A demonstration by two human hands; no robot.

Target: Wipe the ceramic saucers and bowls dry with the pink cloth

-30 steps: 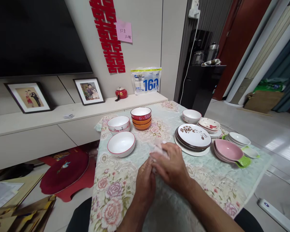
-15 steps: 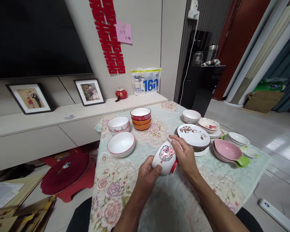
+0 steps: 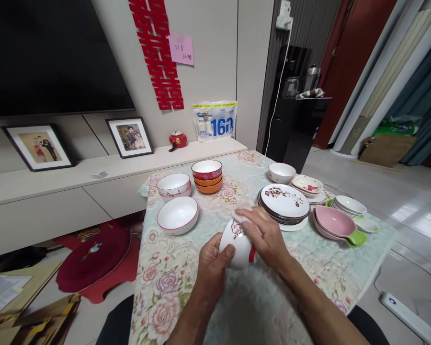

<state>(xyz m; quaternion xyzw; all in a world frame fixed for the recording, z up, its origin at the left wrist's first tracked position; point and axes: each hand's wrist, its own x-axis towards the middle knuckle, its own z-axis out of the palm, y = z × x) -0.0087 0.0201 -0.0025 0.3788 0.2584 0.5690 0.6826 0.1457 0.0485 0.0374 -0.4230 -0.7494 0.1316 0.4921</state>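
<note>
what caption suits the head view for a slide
Left hand grips a tilted bowl, right hand presses white cloth or tissue to it, stacked plates nearby.

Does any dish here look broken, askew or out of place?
Nothing stands out. The front red-rimmed bowl, stacked plates and pink dish show no visible damage or spill. The white bowl is tilted, but the left hand holds it.

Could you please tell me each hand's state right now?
Left hand: closed, holding the white bowl.
Right hand: closed, holding a white cloth against the bowl.
</note>
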